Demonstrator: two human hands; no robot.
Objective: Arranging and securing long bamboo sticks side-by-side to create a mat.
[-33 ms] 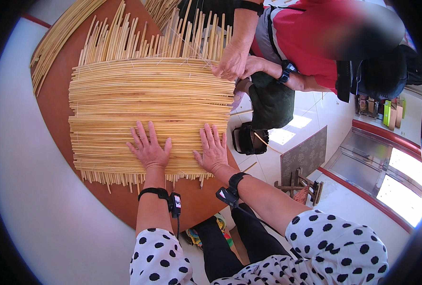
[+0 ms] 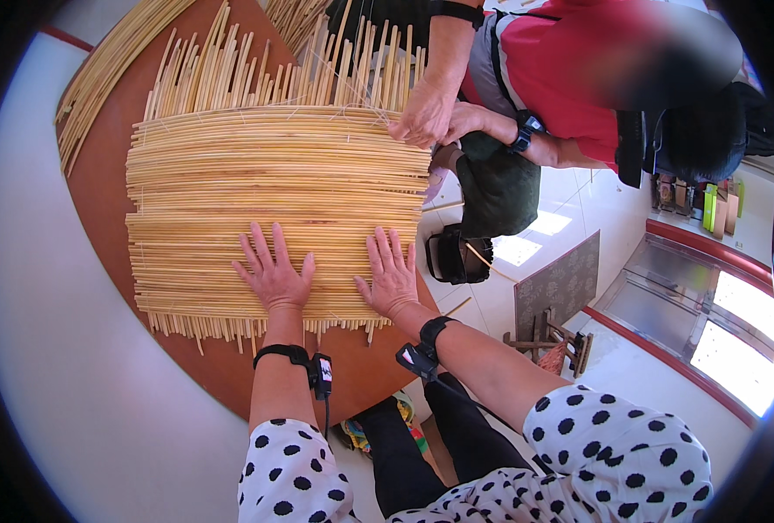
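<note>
A mat of yellow stalks (image 2: 230, 187), laid side by side and tied with thin thread, covers much of the brown table (image 2: 365, 383). My left hand (image 2: 275, 275) lies flat on the mat's near half, fingers spread. To its right, near the mat's right edge, my right hand (image 2: 391, 277) also rests flat with its fingers out. Upright stalks (image 2: 217, 83) stick out beyond the mat's far edge, and short stalk ends show along the near edge. At the far right corner, a co-worker's hands (image 2: 429, 118) are close together beside pale thread; what they grip is too small to make out.
The co-worker in a red top (image 2: 544, 65) is at the table's right side. A bundle of long stalks (image 2: 99, 91) lies at the far left. On the floor to the right are a black container (image 2: 444, 253), a patterned grey mat (image 2: 557, 286) and a small wooden stool (image 2: 546, 338).
</note>
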